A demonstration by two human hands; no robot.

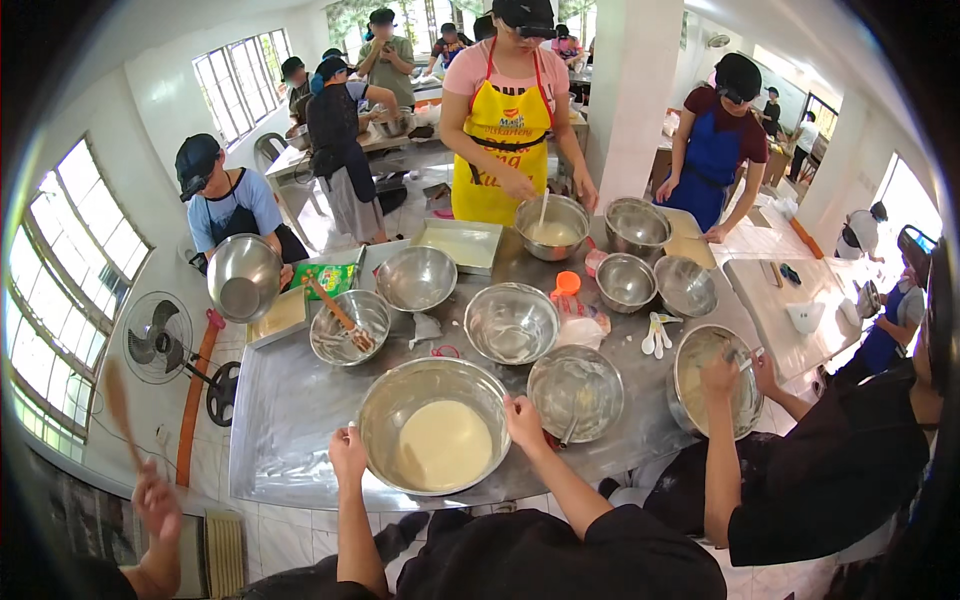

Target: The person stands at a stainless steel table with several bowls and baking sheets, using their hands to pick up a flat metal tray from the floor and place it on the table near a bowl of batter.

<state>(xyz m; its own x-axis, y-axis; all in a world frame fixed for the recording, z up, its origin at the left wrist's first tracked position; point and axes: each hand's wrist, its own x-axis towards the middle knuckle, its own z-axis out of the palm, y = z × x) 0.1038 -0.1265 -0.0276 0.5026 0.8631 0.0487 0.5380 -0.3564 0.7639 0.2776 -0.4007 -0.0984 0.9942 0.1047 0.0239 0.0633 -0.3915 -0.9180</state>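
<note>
A large stainless steel mixing bowl (382,420) stands near the front edge of the metal table (292,442), with pale, smooth batter (446,442) pooled in its bottom. My left hand (349,454) grips the bowl's rim on the left side. On the opposite side, my right hand (525,421) holds the rim with the thumb over its edge. Just right of that hand sits a smaller steel bowl (592,375), smeared with residue, with a metal utensil (570,433) leaning in it.
Behind are more steel bowls (512,322), a wooden-handled spatula (330,300), an orange measuring cup (567,283), measuring spoons (658,335) and a baking tray (461,244). A co-worker's hands (720,379) work over a batter bowl (694,412) at right. Another person's hand (156,502) raises a wooden utensil (120,409) at left.
</note>
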